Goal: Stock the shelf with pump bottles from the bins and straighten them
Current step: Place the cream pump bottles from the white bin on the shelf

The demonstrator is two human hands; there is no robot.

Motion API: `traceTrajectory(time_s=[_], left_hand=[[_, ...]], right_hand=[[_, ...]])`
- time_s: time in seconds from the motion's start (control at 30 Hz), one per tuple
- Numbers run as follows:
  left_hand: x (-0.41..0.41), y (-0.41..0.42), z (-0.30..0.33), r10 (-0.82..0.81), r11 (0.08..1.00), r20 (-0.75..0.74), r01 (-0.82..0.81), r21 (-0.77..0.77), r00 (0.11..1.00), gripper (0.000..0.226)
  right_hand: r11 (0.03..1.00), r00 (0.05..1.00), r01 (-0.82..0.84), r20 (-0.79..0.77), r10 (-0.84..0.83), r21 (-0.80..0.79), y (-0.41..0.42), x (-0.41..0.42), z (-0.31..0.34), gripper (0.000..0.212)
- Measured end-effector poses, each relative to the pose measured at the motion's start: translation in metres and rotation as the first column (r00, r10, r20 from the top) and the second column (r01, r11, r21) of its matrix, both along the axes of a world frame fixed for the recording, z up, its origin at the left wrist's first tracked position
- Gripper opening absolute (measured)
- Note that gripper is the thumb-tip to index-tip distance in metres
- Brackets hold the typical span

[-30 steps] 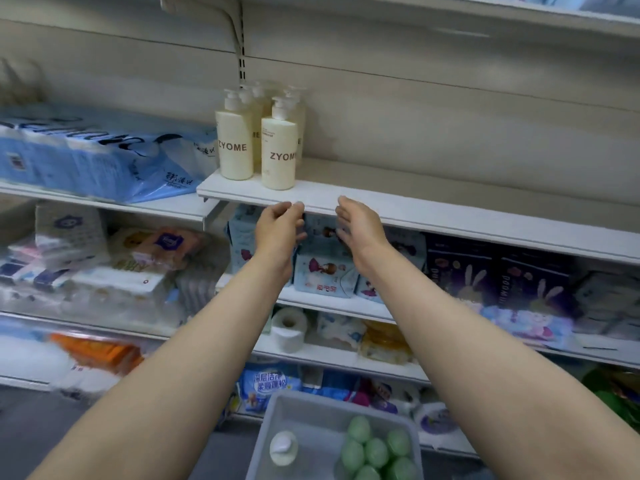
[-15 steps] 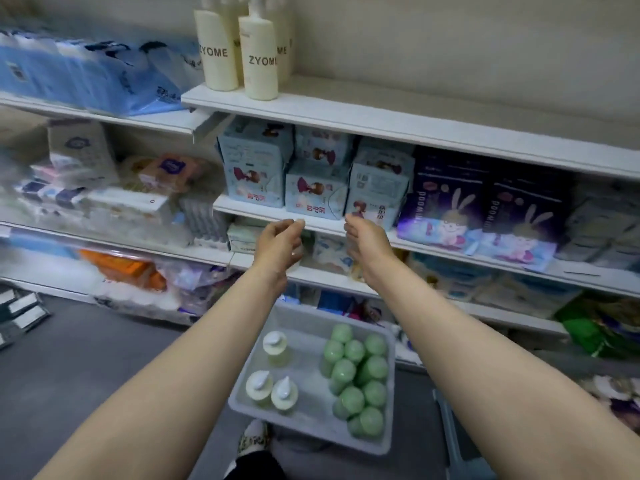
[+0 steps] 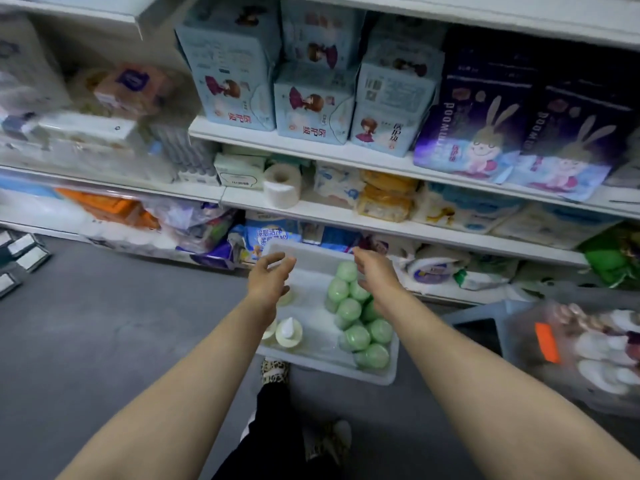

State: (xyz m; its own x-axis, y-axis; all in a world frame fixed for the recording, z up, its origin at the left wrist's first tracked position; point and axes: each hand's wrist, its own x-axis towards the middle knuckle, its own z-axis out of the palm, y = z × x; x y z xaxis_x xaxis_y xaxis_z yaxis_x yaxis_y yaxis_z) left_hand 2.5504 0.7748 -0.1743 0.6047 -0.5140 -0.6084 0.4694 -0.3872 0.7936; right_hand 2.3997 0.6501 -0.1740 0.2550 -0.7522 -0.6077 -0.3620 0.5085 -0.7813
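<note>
My left grip (image 3: 272, 277) and right grip (image 3: 375, 276) hung wide, empty, over the bin (image 3: 313, 344). Cream pump bottles (image 3: 288, 332) stood at seven o'clock; probably heavy, slick; take the body.

Light blue packs (image 3: 239, 81) with a cartoon girl stand on one shelf board, dark purple rabbit-print packs (image 3: 485, 126) just beside them to the right. On the board below: a white paper roll (image 3: 282, 185), then orange-yellow packets (image 3: 386, 197). Grey floor (image 3: 104, 323). Leopard-print shoe (image 3: 274, 370) beneath a black trouser leg (image 3: 270, 434).
</note>
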Motion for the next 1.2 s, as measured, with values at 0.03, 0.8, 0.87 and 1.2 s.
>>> traceTrajectory(time_s=[0.03,0.8,0.87,1.2], left_hand=[[0.001,0.002,-0.011,-0.006,1.0,-0.006,0.006,0.025,1.0,0.034],[0.066,-0.011,-0.157,-0.192,0.931,0.04,0.169,0.324,0.981,0.073],[0.069,-0.013,-0.164,-0.236,0.922,0.037,0.212,0.325,0.971,0.072],[0.073,-0.012,-0.187,-0.339,0.897,0.042,0.309,0.316,0.94,0.064]], right_hand=[[1.0,1.0,0.009,-0.023,-0.008,0.009,0.001,-0.001,-0.01,0.009],[0.997,0.984,-0.063,-0.163,0.069,0.042,0.016,0.015,-0.123,0.046],[0.998,0.985,-0.046,-0.163,0.052,0.042,0.015,0.016,-0.125,0.045],[0.999,0.992,-0.009,-0.124,0.014,0.042,0.016,0.014,-0.137,0.046]])
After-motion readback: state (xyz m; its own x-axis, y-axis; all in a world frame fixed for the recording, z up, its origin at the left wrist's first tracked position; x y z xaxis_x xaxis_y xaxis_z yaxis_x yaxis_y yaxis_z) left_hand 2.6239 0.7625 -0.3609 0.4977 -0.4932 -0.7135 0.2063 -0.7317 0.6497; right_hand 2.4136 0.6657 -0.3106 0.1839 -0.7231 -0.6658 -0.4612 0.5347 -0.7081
